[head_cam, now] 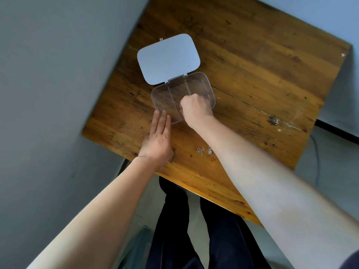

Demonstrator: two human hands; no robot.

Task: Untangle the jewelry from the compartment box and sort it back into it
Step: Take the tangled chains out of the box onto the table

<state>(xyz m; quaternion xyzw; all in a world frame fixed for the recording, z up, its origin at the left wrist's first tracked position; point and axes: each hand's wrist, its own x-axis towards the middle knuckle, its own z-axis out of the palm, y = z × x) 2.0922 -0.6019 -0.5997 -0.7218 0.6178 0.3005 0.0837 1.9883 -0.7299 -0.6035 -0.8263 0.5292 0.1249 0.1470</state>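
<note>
We rest our flat, spread left hand (157, 139) against the clear plastic compartment box (182, 98) on the wooden tabletop (252, 74); our right hand (196, 107) is fisted inside it, contents unseen. Tangled silver jewelry (204, 150) lies nearby.

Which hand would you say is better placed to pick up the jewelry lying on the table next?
Probably the left hand: it lies open, flat beside the jewelry, while the right hand is fisted over the box.

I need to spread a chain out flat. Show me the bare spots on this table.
Widest bare wood: right of the clear box, out to the table edge. Also beyond the open lid. Crowded: the near edge, with the left hand, right hand and jewelry tangle.
</note>
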